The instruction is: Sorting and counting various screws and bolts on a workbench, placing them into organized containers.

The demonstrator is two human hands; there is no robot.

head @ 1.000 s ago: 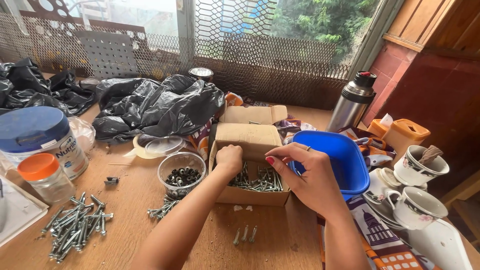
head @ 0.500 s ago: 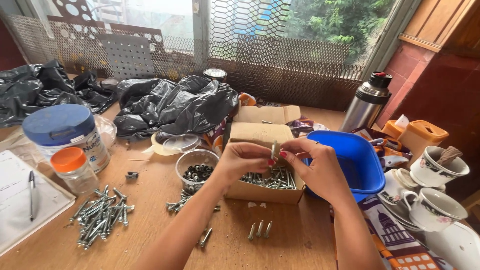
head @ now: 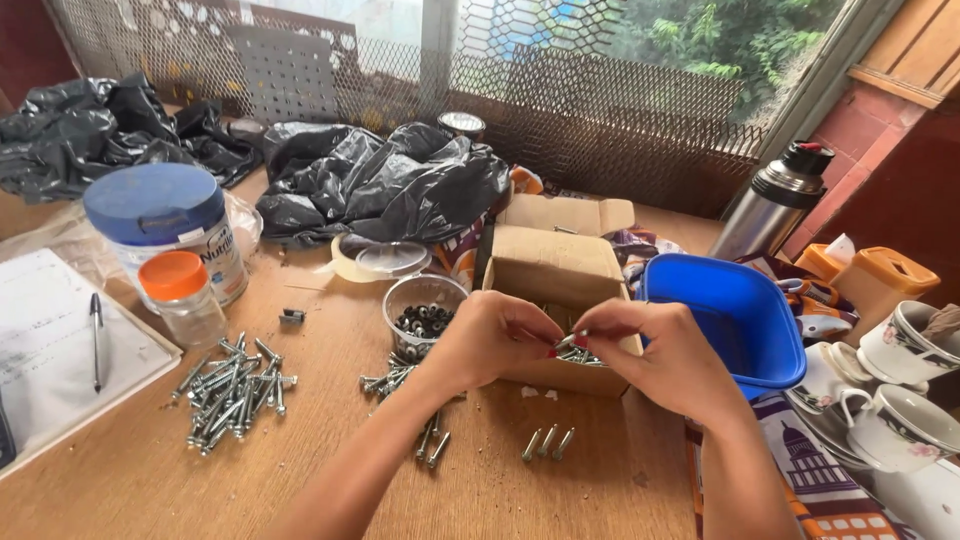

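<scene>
A wooden table [head: 150, 480] fills the frame, set against a wire-mesh window along the top. Crumpled black plastic bags [head: 385, 185] lie across the upper left and upper middle. At right of centre sits a blue plastic tub [head: 735, 320], and just left of it an open cardboard box [head: 555, 270] holding loose screws. A large white jar with a blue lid [head: 160, 215] stands at the left, with a small orange-capped jar [head: 180, 295] in front of it. A steel flask [head: 775, 195] stands at the upper right, and flowered cups [head: 910, 340] sit at the right edge.

Both hands meet over the front of the box. The left hand [head: 485, 340] and right hand [head: 665, 355] are close together, their fingertips pinched on a small screw [head: 568, 342] held between them, just above the box's front wall.

Left of the box is a clear cup of dark nuts [head: 425, 315]. A pile of screws [head: 235, 390] lies at lower left, and three loose screws [head: 547, 443] lie in front of the box.
</scene>
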